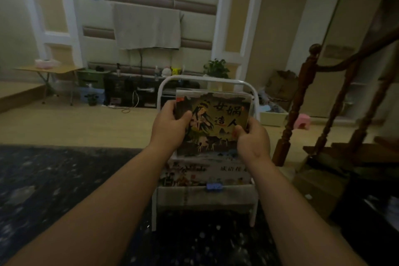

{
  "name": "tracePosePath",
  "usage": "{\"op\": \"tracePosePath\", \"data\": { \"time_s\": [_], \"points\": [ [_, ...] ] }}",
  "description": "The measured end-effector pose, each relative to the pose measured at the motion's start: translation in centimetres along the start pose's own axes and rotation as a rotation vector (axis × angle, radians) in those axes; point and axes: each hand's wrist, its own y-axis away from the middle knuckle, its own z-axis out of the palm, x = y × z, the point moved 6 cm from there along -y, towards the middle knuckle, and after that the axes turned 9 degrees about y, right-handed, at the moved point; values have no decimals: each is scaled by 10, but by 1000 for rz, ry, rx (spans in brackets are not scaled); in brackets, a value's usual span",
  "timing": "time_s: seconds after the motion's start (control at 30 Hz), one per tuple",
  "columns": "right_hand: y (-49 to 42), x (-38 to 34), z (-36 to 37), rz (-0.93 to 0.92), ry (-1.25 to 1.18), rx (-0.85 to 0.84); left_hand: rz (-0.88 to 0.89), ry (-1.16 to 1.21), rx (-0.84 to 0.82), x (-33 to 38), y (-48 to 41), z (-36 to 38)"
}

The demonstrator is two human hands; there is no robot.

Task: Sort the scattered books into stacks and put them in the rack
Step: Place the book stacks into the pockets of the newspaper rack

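Observation:
A stack of picture books (pixel 216 119) stands upright between both my hands; its front cover shows a painted figure and large Chinese characters. My left hand (pixel 170 125) grips the stack's left edge and my right hand (pixel 252 136) grips its lower right corner. The stack is held over a white metal-framed rack (pixel 248 83) with a pale fabric pocket (pixel 205 196). More illustrated books (pixel 205 170) lie in the lower front pocket, just below the held stack. The stack's lower edge is hidden behind my hands.
A dark patterned rug (pixel 54 190) covers the floor under the rack. A brown wooden stair banister (pixel 302 97) rises at the right. A folding table (pixel 47 71), a low black cabinet (pixel 129 90) and a pink stool (pixel 303 121) stand farther back.

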Motion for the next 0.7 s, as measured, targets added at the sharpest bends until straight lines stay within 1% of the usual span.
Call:
{"op": "tracePosePath", "data": {
  "time_s": [0.17, 0.3, 0.47, 0.57, 0.7],
  "points": [
    [-52, 8, -20, 15, -69, 48, 27, -4, -52, 9, -41, 42],
    [-84, 19, -32, 18, -89, 44, -5, 36, -133, 2, -64, 73],
    [-111, 37, -22, 38, -100, 57, 4, -20, -132, -18, -85, 86],
    [-121, 51, -13, 40, -75, 54, -4, -135, -131, -36, -91, 87],
    [-125, 75, 0, 107, -41, 13, 16, -323, -145, -50, -95, 87]
  ]
}}
